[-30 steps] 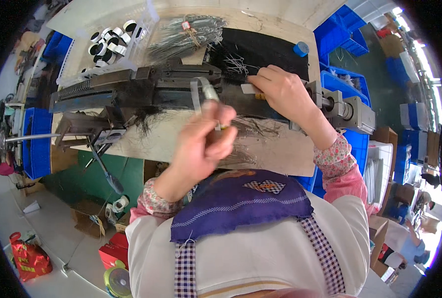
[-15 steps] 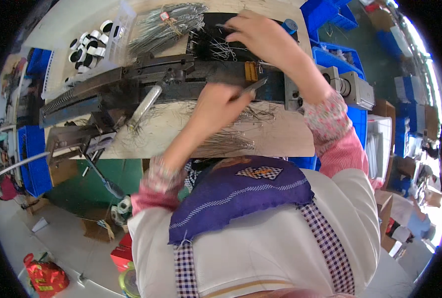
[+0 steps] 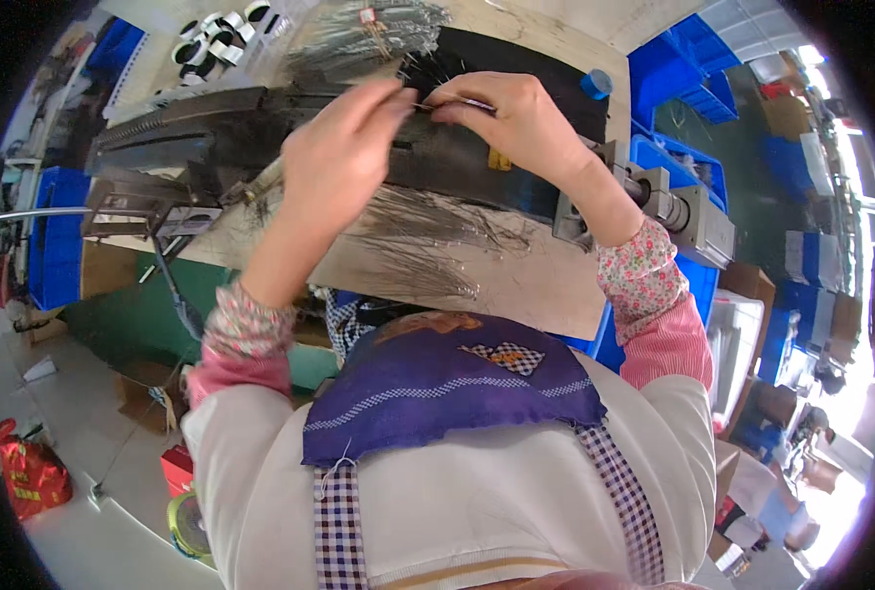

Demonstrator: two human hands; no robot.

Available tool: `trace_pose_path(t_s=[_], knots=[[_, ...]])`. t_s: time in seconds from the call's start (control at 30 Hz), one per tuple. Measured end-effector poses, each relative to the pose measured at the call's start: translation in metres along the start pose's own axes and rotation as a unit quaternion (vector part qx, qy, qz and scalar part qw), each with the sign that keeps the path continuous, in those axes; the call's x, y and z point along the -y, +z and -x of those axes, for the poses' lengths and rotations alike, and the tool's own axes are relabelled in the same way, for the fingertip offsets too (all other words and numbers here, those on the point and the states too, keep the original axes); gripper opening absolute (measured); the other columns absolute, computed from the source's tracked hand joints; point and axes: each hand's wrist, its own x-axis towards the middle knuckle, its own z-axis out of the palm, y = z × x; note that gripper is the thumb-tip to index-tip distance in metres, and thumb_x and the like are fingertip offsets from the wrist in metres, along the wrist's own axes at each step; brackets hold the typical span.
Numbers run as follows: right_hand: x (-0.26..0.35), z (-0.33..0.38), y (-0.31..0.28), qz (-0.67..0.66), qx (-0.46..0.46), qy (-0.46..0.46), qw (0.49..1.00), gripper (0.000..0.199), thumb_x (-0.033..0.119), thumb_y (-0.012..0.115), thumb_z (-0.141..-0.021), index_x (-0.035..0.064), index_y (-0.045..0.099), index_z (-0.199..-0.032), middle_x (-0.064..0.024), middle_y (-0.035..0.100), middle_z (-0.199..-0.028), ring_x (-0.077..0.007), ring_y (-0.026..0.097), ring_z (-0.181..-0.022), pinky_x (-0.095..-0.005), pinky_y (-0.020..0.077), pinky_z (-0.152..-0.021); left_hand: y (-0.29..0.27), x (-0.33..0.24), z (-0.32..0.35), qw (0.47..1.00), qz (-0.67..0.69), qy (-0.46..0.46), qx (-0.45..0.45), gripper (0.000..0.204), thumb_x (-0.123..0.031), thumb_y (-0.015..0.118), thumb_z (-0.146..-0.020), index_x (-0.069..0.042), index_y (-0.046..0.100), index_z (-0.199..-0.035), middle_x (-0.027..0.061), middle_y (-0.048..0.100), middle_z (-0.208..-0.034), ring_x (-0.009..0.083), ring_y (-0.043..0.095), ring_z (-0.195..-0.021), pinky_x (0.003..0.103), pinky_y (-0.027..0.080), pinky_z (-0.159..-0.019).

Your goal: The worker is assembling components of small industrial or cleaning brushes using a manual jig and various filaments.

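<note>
My right hand is closed in a pinch over the dark bench machine. Between its fingers is a thin, dark metal piece, slender as a wire or pin. Close by on the left, my left hand is smeared by motion. Its fingertips come near the tip of that piece, and what they hold, if anything, is hidden. Thin metal wires lie loose on the wooden table in front of the machine. Behind my hands, a bundle of silvery wires rests beside a black mat.
A white crate of black-and-white rings stands at far left. A blue tape roll sits at far right on the mat. A yellow block and a grey cylinder unit are on the machine. Blue bins stand beyond the table's right edge.
My left hand has moved left and away from me; the dark pointed tool it held no longer shows. My right hand has come nearer, and the two hands now almost meet. The view has shifted.
</note>
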Motion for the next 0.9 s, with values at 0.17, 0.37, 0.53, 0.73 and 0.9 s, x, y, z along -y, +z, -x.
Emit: trace_pose_path(t_s=[0.17, 0.37, 0.53, 0.73, 0.9], knots=[[-0.010, -0.009, 0.032, 0.029, -0.015, 0.026, 0.999, 0.019, 0.017, 0.067, -0.083, 0.0006, 0.066, -0.092, -0.0128, 0.066, -0.083, -0.0274, 0.064, -0.075, -0.0335, 0.0511, -0.070, -0.006, -0.050, 0.069, 0.535, 0.614, -0.580, 0.012, 0.053, -0.043, 0.035, -0.101, 0.001, 0.063, -0.096, 0.0108, 0.063, -0.074, 0.0129, 0.052, -0.045, 0.022, 0.035, -0.040], [-0.016, -0.006, 0.035, 0.064, 0.015, 0.023, 0.998, 0.021, 0.018, 0.065, -0.083, -0.0017, 0.064, -0.089, -0.0159, 0.064, -0.083, -0.0341, 0.061, -0.078, -0.0379, 0.0497, -0.072, -0.016, -0.045, 0.031, 0.551, 0.602, -0.566, 0.117, 0.036, -0.034, 0.050, -0.095, 0.000, 0.057, -0.102, 0.0092, 0.061, -0.075, 0.0144, 0.053, -0.048, 0.023, 0.037, -0.042], [-0.010, -0.012, 0.040, 0.080, -0.004, 0.010, 0.997, 0.018, 0.019, 0.066, -0.079, 0.0032, 0.065, -0.087, -0.0134, 0.064, -0.083, -0.0316, 0.063, -0.082, -0.0399, 0.0511, -0.074, 0.037, -0.040, 0.077, 0.734, 0.469, -0.486, 0.072, 0.027, -0.016, 0.066, -0.086, 0.000, 0.052, -0.102, 0.0087, 0.060, -0.074, 0.0166, 0.057, -0.056, 0.028, 0.046, -0.053], [0.036, 0.056, 0.038, 0.179, -0.053, 0.001, 0.982, 0.029, 0.002, 0.065, -0.067, 0.0063, 0.064, -0.096, -0.0099, 0.057, -0.086, -0.0275, 0.061, -0.070, -0.0389, 0.0537, -0.061, -0.037, -0.004, 0.125, 0.974, -0.103, -0.201, 0.027, 0.043, -0.014, 0.072, -0.074, 0.002, 0.055, -0.111, 0.0161, 0.054, -0.118, 0.0260, 0.048, -0.115, 0.041, 0.039, -0.095], [0.028, 0.097, 0.048, 0.237, -0.002, 0.346, 0.908, 0.037, 0.012, 0.055, -0.089, 0.0024, 0.049, -0.124, -0.0235, 0.052, -0.100, -0.0437, 0.058, -0.089, -0.0475, 0.0492, -0.075, -0.141, 0.051, 0.252, 0.746, -0.139, -0.599, -0.258, 0.053, -0.031, 0.055, -0.092, 0.008, 0.041, -0.126, 0.0190, 0.049, -0.112, 0.0259, 0.053, -0.104, 0.039, 0.045, -0.090]])
